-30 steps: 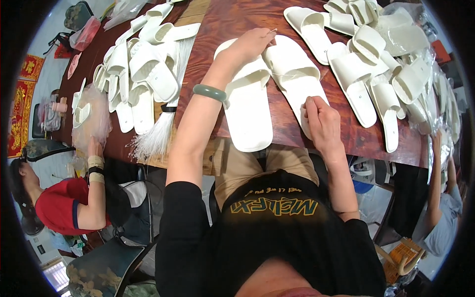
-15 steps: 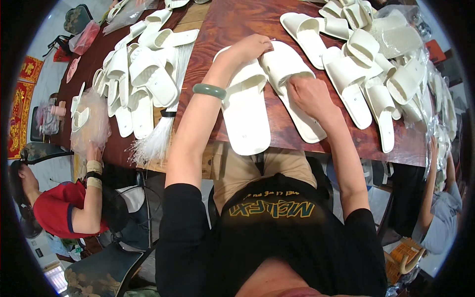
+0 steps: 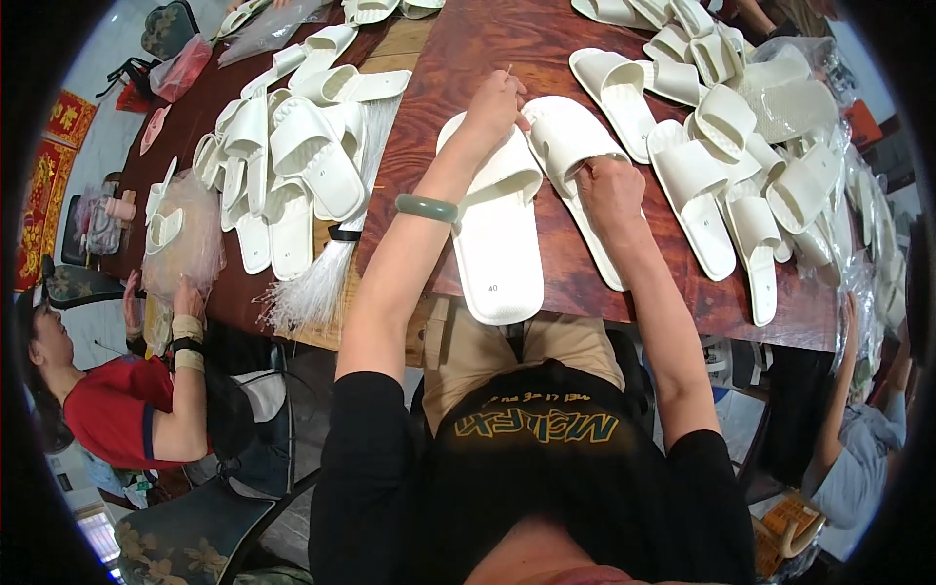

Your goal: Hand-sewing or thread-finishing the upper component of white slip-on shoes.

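Observation:
Two white slippers lie side by side at the table's near edge: the left slipper [image 3: 497, 263] and the right slipper [image 3: 565, 136]. My left hand [image 3: 492, 109] is over the toe end of the left slipper, fingers pinched, with a thin pointed sliver [image 3: 509, 70] sticking up from them; its kind is too small to make out. My right hand [image 3: 610, 191] is closed at the foot opening of the right slipper, its fingertips hidden under the strap. A green bangle [image 3: 426, 208] circles my left wrist.
White slippers [image 3: 697, 185] pile up on the right, beside clear plastic bags [image 3: 853, 234]. More slippers [image 3: 317, 156] lie left, next to a bundle of white plastic strands [image 3: 322, 278]. A co-worker in red [image 3: 127, 409] sits at left, another person in grey-blue [image 3: 858, 448] at right.
My left hand has turned, so the thin sliver now points upward. My right hand has shifted slightly at the strap. The whole view has moved a little.

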Motion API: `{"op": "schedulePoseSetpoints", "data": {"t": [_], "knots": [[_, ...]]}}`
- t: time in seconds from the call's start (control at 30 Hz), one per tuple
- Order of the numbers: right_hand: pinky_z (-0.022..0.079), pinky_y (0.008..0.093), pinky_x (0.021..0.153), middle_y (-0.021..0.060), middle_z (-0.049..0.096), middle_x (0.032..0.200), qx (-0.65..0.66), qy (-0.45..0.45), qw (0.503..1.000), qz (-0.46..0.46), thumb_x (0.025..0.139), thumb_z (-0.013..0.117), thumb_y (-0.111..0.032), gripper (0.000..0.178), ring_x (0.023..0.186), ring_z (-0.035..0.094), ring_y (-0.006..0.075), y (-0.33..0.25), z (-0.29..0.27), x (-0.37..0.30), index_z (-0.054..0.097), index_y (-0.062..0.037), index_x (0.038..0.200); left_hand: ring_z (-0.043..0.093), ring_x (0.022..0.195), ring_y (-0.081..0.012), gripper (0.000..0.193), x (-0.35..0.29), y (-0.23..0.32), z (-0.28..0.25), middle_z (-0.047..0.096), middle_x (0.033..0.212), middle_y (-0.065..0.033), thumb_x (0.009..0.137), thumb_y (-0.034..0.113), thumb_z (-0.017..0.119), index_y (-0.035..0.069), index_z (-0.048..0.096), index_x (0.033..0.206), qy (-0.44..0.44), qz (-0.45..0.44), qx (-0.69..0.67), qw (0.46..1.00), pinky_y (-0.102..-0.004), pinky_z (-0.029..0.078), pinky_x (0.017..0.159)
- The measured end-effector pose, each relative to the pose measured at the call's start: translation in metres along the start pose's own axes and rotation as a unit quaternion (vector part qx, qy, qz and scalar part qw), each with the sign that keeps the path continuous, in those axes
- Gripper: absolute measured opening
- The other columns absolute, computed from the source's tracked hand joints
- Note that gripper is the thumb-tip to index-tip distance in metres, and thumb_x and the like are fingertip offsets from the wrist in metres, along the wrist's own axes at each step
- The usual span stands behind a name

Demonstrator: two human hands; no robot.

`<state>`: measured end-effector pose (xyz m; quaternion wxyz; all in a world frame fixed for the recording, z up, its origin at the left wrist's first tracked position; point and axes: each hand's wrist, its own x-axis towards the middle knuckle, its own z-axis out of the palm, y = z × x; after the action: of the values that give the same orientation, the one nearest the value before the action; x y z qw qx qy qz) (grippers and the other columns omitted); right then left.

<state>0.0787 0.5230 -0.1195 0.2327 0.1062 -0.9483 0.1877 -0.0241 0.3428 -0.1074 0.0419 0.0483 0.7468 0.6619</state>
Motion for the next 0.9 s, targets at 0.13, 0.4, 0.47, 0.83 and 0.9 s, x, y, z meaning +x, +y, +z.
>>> {"op": "schedulePoseSetpoints", "data": {"t": [0.13,0.4,0.47,0.83,0.9], "knots": [[0.049,0.0420,0.060,0.0139,0.062,0.066,-0.007,0.007,1.000,0.003,0.076,0.064,-0.019,0.013,0.063,0.062,0.0311,0.003,0.000,-0.001,0.066,-0.0064,0.071,0.060,0.072,-0.0272,0.034,-0.011,0.011,0.007,0.064,0.084,-0.0137,0.094,0.025,0.039,-0.001,0.060,0.088,0.119,0.181,0.249,0.944,-0.0371,0.046,0.068],[0.050,0.0409,0.060,0.0132,0.063,0.065,-0.026,0.015,0.999,0.014,0.077,0.064,-0.019,0.013,0.064,0.063,0.0310,-0.004,-0.001,0.001,0.066,-0.0071,0.074,0.057,0.076,-0.0236,0.033,-0.007,0.006,0.002,0.064,0.078,-0.0080,0.091,0.028,0.044,0.004,0.063,0.080,-0.004,0.055,0.297,0.953,-0.0320,0.042,0.071],[0.050,0.0407,0.060,0.0132,0.063,0.065,-0.039,0.009,0.999,0.020,0.076,0.064,-0.019,0.012,0.064,0.063,0.0306,-0.004,-0.002,0.001,0.065,-0.0071,0.072,0.056,0.072,-0.0191,0.032,-0.006,0.007,0.001,0.063,0.075,-0.0053,0.090,0.028,0.045,0.005,0.063,0.080,-0.040,0.021,0.238,0.970,-0.0299,0.041,0.069],[0.048,0.0415,0.061,0.0152,0.062,0.069,-0.077,-0.005,0.997,-0.003,0.074,0.062,-0.017,0.014,0.066,0.062,0.0312,-0.007,0.013,0.011,0.064,-0.0044,0.067,0.039,0.057,-0.0051,0.022,0.003,-0.010,0.004,0.044,0.061,0.0053,0.093,0.015,0.047,0.000,0.061,0.100,-0.135,-0.005,0.044,0.990,-0.0194,0.034,0.056],[0.048,0.0418,0.061,0.0155,0.062,0.069,-0.057,-0.007,0.998,-0.003,0.074,0.062,-0.017,0.014,0.066,0.061,0.0317,-0.005,0.013,0.011,0.064,-0.0040,0.068,0.039,0.057,-0.0048,0.021,0.001,-0.004,0.003,0.044,0.061,0.0053,0.093,0.015,0.048,0.000,0.061,0.101,-0.150,-0.017,-0.010,0.988,-0.0191,0.034,0.055]]}}
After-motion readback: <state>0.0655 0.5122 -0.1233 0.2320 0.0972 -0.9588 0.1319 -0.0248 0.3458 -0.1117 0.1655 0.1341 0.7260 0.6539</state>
